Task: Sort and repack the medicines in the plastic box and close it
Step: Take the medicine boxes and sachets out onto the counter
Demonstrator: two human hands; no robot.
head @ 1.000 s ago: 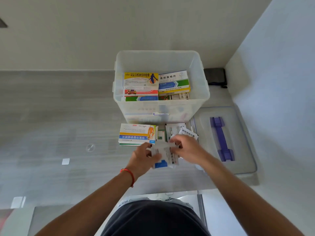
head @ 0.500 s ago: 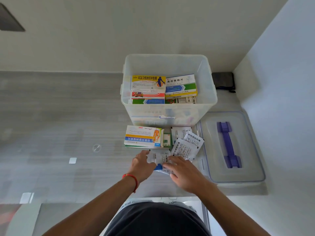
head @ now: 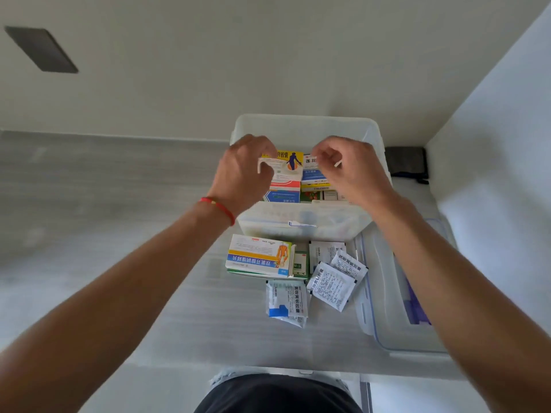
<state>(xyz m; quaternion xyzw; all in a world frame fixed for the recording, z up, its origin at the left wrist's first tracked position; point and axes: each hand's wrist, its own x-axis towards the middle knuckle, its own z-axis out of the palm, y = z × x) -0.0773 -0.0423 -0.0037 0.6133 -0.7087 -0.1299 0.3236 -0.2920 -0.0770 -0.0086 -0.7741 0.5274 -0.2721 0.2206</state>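
Observation:
The clear plastic box (head: 304, 124) stands open at the back of the table, with medicine cartons stacked inside. My left hand (head: 246, 174) reaches into it, its fingers closed on the left end of the yellow carton (head: 288, 166) on top. Over the blue and white carton (head: 312, 174) beside it, my right hand (head: 353, 174) is curled, with a small white edge showing between its fingers; what it grips is unclear. In front of the box lie a yellow, blue and white carton (head: 258, 257), a small green box (head: 300, 263) and several white sachets (head: 334, 283).
The box's clear lid (head: 384, 296) with a purple handle (head: 417, 310) lies flat at the right, partly under my right forearm. A dark object (head: 407, 162) sits in the back right corner. Walls close off the back and the right side.
Both hands left the sachets at the table's front and moved up and away into the open box. A blue and white sachet now lies loose on the table.

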